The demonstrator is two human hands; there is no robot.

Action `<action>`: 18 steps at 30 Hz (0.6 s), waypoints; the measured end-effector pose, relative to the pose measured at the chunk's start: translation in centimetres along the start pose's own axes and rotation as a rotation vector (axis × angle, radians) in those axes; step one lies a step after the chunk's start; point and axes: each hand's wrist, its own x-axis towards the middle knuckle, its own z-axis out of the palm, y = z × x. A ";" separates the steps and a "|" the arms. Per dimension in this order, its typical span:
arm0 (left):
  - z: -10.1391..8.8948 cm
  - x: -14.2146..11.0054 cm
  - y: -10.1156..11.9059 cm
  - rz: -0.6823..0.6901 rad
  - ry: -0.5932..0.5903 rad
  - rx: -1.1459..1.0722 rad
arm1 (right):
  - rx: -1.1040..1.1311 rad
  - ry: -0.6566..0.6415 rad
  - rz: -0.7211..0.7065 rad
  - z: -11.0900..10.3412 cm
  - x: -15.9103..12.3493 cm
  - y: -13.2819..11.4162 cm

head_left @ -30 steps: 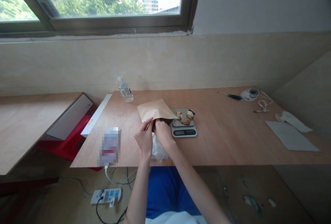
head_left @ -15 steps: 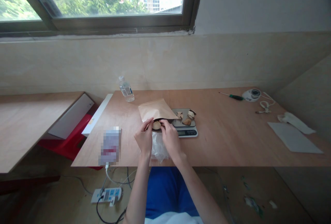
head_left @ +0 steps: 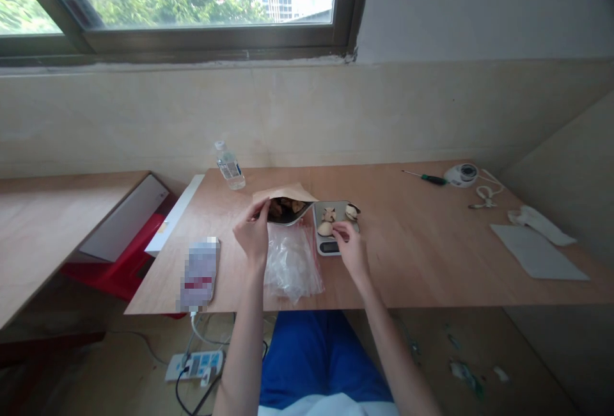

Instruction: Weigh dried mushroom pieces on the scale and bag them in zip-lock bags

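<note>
Right now both hands are busy around the digital kitchen scale [head_left: 336, 251], which serves as the landmark here. The left hand [head_left: 252, 235], just left of the scale, is clenched in a pinch on the upper edge of a kraft paper bag [head_left: 283, 192], its fingers [head_left: 259, 210] at the mouth, which gapes open and shows a silvery lining. Dark brown pieces [head_left: 285, 208] fill the opening. The right hand [head_left: 349, 248] sits over the near edge of the scale, its fingertips [head_left: 336, 228] at a pale chunk [head_left: 325, 229] on the weighing plate; whether they are gripping it or only touching it, I cannot tell. Two more pale pieces [head_left: 329, 214] lie on the plate, farther from the person, with the rightmost [head_left: 352, 212] curled like a shell. A crumpled clear plastic bag [head_left: 292, 269] lies directly in front of the scale and to its left, under the left wrist. Well left of the scale stands a water bottle [head_left: 229, 166], and a blurred, pixelated object [head_left: 199, 273] lies nearer the person on the same wooden tabletop [head_left: 412, 243]. Well right of the scale are a green-handled screwdriver [head_left: 432, 178], a white round device [head_left: 461, 175], and a grey sheet [head_left: 537, 253]
</note>
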 end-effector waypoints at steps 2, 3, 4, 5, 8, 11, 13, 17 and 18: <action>0.4 1.9 0.5 0.019 0.013 0.055 | -0.144 0.009 -0.093 1.0 1.0 0.9; 0.5 2.9 0.8 0.021 0.018 0.078 | -0.218 0.008 -0.140 1.4 1.5 1.2; 0.7 3.9 1.1 0.020 0.021 0.104 | -0.284 0.006 -0.182 1.8 1.8 1.4; 1.0 4.9 1.3 0.016 0.026 0.138 | -0.340 0.004 -0.218 2.1 2.0 1.6; 1.8 7.7 1.9 -0.029 0.040 0.259 | -0.442 -0.001 -0.293 2.3 2.1 2.0; 2.9 9.7 2.2 -0.056 0.067 0.300 | -0.474 0.041 -0.316 1.8 1.6 1.9; 3.6 10.3 2.4 -0.036 0.120 0.284 | -0.451 0.083 -0.307 1.1 1.3 1.6; 4.5 9.2 2.5 0.052 0.194 0.195 | -0.400 0.176 -0.261 -0.5 1.8 1.8; 4.6 8.6 2.5 0.074 0.193 0.176 | -0.405 0.196 -0.246 -0.8 2.2 2.1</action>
